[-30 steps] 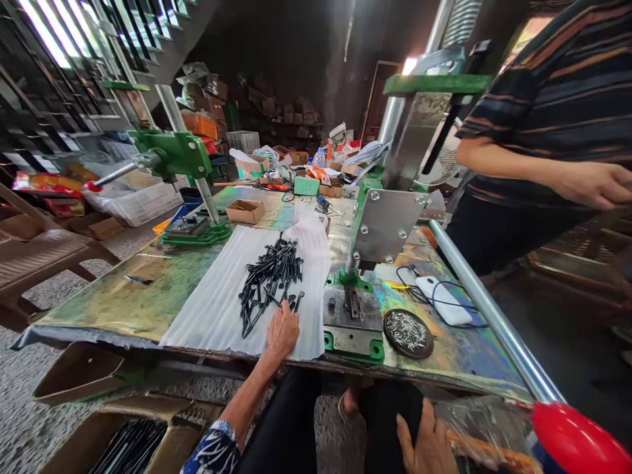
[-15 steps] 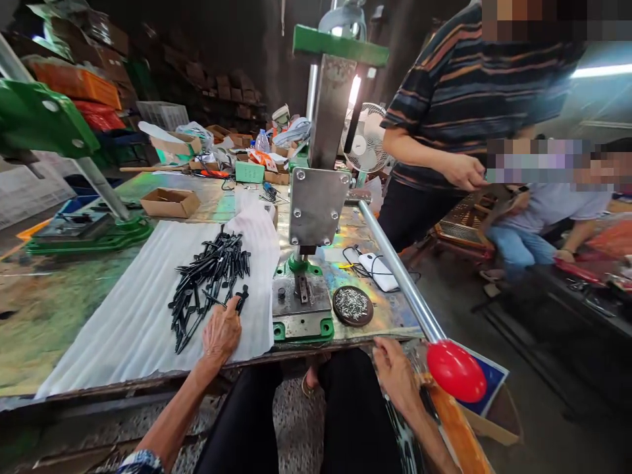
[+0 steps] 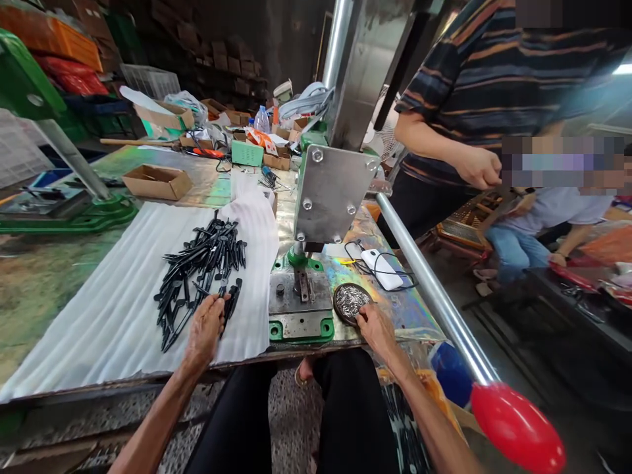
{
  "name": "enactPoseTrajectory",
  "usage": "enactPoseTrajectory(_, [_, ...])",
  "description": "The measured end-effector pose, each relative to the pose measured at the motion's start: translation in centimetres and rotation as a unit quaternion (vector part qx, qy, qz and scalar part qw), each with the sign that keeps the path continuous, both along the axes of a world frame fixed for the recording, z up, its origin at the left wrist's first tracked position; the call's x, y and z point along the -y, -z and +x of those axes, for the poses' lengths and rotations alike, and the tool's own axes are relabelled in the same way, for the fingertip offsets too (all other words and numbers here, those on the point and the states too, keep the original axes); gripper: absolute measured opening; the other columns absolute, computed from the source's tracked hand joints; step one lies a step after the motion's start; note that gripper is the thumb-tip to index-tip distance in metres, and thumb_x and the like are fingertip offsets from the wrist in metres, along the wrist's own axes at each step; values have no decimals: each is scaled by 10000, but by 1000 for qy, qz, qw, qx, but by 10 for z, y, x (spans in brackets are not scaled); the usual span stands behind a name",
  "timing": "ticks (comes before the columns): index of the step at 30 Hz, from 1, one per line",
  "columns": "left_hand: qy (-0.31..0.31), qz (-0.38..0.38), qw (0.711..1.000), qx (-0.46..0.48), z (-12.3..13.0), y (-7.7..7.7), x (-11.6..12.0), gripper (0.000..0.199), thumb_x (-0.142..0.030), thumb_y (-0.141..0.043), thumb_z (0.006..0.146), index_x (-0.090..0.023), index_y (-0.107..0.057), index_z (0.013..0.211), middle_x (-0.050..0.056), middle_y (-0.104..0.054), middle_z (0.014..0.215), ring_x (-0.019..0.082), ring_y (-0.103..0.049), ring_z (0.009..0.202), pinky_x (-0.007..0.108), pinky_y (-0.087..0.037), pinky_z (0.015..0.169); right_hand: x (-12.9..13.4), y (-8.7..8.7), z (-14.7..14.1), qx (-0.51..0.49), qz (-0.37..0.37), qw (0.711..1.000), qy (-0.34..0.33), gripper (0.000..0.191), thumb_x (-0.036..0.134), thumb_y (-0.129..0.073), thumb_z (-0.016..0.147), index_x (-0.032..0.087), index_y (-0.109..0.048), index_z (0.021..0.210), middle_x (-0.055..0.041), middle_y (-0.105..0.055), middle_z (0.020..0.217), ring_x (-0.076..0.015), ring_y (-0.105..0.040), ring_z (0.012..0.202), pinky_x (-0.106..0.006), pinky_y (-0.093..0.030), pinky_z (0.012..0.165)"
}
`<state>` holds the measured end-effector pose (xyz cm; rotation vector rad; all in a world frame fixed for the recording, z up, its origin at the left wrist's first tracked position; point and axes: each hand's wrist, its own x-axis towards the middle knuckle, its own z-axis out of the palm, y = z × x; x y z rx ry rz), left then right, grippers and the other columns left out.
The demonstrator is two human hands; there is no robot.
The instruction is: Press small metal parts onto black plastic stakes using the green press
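My left hand (image 3: 206, 324) is closed at the near right edge of a pile of black pointed parts (image 3: 197, 270), its fingertips pinched on one of them. The pile lies on a white foam sheet (image 3: 113, 296). My right hand (image 3: 378, 327) has its fingertips together at the near right rim of a round dark dish (image 3: 337, 308) of small silvery pins (image 3: 351, 299); whether a pin is between them is too small to tell. Between both hands stands a hand press with a metal base plate (image 3: 318, 294) and a small fixture (image 3: 305, 287), which neither hand touches.
The press lever (image 3: 434, 283) slants to the right, ending in a red knob (image 3: 517, 426). A white device with a black cable (image 3: 385, 268) lies behind the dish. An open cardboard box (image 3: 157, 182) sits behind the sheet. A person in a striped shirt (image 3: 474, 99) stands at the right.
My left hand has moved slightly left and closed on a black part. My right hand has gone from the table's edge up to the dish. The view has shifted, and the lever knob appears lower right.
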<state>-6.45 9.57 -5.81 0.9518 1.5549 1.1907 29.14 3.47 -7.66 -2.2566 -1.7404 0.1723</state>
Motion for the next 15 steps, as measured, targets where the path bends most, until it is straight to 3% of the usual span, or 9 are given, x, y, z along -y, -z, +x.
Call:
enactPoseTrajectory(2, [-12,-34,984,172,3,-8,6,155,-210,-556,744,-152,-588,884,-56,-415,581,54,-311,421,156,-226,388,-3,-2,-2,13,-16,1000,-2,91,132,-546,862,114,-635,872,-99,-602,863,-226,-581,811,-300,-378,692])
enactPoseTrajectory(5, [-10,-66,948,312,6,-19,17,148,-97,-572,708,-131,-588,851,-37,-456,616,45,-367,443,142,-296,397,-5,-2,-2,17,-27,999,-7,153,128,-490,875,124,-640,848,-101,-601,832,-224,-572,772,-293,-337,660])
enactPoseTrajectory(11, [-15,-88,888,451,12,-36,34,205,-12,-524,742,-97,-628,897,15,-481,688,65,-441,522,160,-401,433,-5,4,7,-45,-4,999,0,203,154,-417,850,139,-618,829,-88,-611,828,-206,-553,747,-288,-343,675])
enactPoseTrajectory(15, [-30,-85,876,474,22,-44,44,211,-29,-559,749,-133,-640,913,13,-491,697,77,-473,563,198,-487,514,-6,6,14,-124,14,992,8,186,229,-408,812,168,-576,763,-52,-594,730,-196,-540,675,-282,-365,635])
